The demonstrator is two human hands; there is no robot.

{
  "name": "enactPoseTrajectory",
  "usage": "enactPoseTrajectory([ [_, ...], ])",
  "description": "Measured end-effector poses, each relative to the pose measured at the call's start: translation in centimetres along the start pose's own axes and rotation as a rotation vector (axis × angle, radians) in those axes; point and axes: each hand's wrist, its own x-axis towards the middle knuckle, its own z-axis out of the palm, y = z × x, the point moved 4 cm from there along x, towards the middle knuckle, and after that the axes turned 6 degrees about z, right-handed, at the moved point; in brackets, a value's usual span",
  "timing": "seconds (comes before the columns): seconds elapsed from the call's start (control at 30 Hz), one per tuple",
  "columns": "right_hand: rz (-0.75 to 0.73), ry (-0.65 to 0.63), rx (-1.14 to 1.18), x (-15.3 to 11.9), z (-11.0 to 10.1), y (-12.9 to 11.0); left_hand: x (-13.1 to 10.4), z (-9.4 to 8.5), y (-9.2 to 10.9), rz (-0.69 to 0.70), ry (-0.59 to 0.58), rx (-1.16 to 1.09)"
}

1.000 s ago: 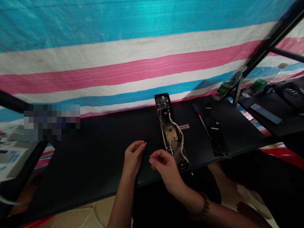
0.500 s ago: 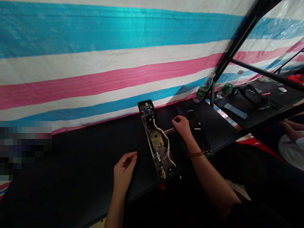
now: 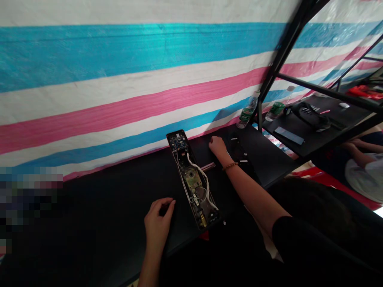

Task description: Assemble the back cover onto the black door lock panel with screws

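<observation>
A long black device housing (image 3: 191, 179) lies open on the black table, showing a blue circuit board, a brass-coloured plate and white cables. To its left my left hand (image 3: 158, 217) rests on the table, thumb and fingertips closed together; whatever they may pinch is too small to make out. My right hand (image 3: 218, 147), with a beaded bracelet at its wrist, is beyond the housing's right side, its fingers curled and mostly hidden. A slim pinkish rod-like object (image 3: 208, 166) lies between the housing and my right forearm. Behind that forearm is a black panel (image 3: 243, 153).
A clear bottle (image 3: 248, 111) stands by the black frame post (image 3: 263, 91). On the neighbouring table (image 3: 302, 149) are another bottle (image 3: 274, 111), a black strapped item (image 3: 309, 117) and a grey-blue slab (image 3: 289, 135). Another person's arm (image 3: 356, 151) is at the right. A striped sheet hangs behind.
My right hand has reached farther toward the back of the table and its fingers now curl out of sight. The whole view has shifted slightly. My left hand stays beside the housing.
</observation>
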Motion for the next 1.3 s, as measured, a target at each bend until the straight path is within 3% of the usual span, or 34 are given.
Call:
enactPoseTrajectory([
  [0.1, -0.041, -0.018, 0.044, -0.1, -1.4, 0.5, 0.0, 0.0, -0.1, -0.01, 0.002, 0.029],
  [0.2, -0.087, 0.004, 0.121, -1.1, -4.2, 2.0, 0.0, -0.1, -0.1, -0.004, 0.012, 0.059],
  [0.33, -0.118, 0.069, 0.242, -5.5, -7.0, 3.9, 0.1, 0.2, 0.0, 0.033, 0.011, 0.106],
  [0.4, -0.205, 0.008, 0.433, -9.0, -6.6, 3.5, 0.2, 0.4, 0.1, 0.044, -0.008, 0.121],
  [0.47, -0.361, -0.138, 0.612, -12.6, -5.1, 2.0, 0.3, 0.6, 0.1, 0.041, -0.029, 0.127],
  [0.53, -0.452, -0.2, 0.612, -15.4, -3.6, 0.6, 0.3, 0.6, 0.1, 0.031, -0.035, 0.129],
  [0.6, -0.479, -0.176, 0.584, -16.8, -2.5, -0.3, 0.2, 0.5, 0.2, 0.024, -0.027, 0.132],
  [0.93, -0.327, -0.223, 0.757, -17.2, -0.6, 1.8, 0.1, 0.4, 0.5, 0.037, 0.004, 0.119],
  [1.1, -0.288, -0.187, 0.772, -17.8, 0.0, 2.7, 0.0, 0.3, 0.5, 0.057, 0.027, 0.16],
  [1.3, -0.268, -0.084, 0.726, -16.6, -0.3, 3.6, 0.1, 0.4, 0.6, 0.053, 0.021, 0.164],
])
